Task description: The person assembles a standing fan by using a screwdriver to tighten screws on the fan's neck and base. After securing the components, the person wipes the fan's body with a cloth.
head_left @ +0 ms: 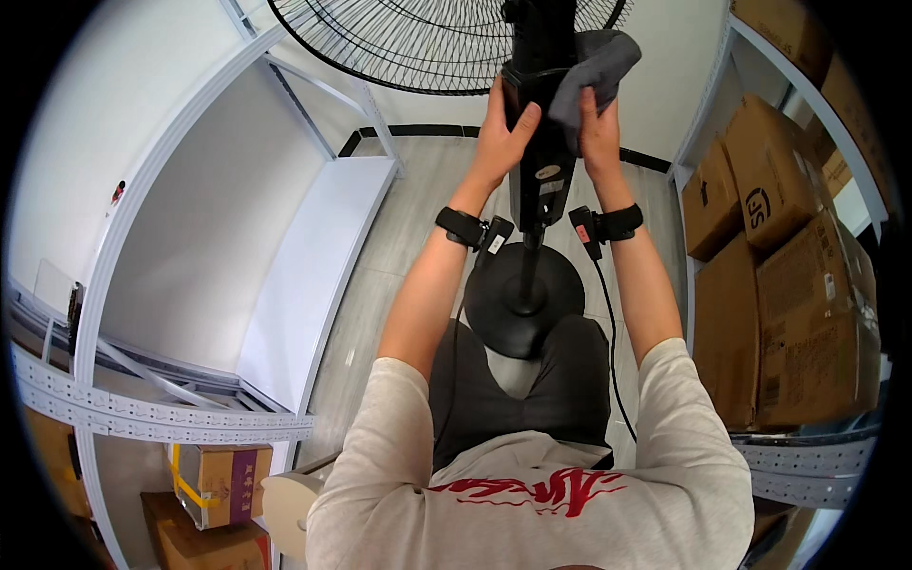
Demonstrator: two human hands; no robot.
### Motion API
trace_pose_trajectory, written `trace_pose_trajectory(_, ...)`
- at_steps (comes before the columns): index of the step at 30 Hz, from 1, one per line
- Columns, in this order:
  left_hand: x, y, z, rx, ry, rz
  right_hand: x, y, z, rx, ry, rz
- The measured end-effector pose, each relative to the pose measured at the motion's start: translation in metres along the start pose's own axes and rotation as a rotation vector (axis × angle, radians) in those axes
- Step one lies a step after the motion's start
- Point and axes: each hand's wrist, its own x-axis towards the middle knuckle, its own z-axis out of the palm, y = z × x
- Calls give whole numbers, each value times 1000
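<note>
A black pedestal fan stands in front of me, with its wire grille [418, 43] at the top, its black column [540, 142] in the middle and its round base [494, 294] on the floor between my knees. My left hand [502, 133] grips the left side of the column. My right hand [598, 128] presses a grey cloth [594, 71] against the right side of the column, just under the fan head. Both wrists wear black bands with small devices.
White metal shelving [313, 256] runs along my left, with cardboard boxes [223, 480] beneath it. More shelving on the right holds several large cardboard boxes [807, 313]. A black cable [608, 332] hangs down by the fan base. The floor is grey.
</note>
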Motion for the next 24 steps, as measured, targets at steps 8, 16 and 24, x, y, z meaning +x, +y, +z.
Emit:
trace_pose_trajectory(8,-2,21,3,-163,-65,-30,-81,57,-29,-243,-42,86)
trace_pose_trajectory(16,-4,28,-1,-170,-119,20,-97,54,-34,-303,-114,79)
trace_pose_trajectory(24,-3,-4,-8,-367,-237,-42,-8,-16,6,-357,11,-166)
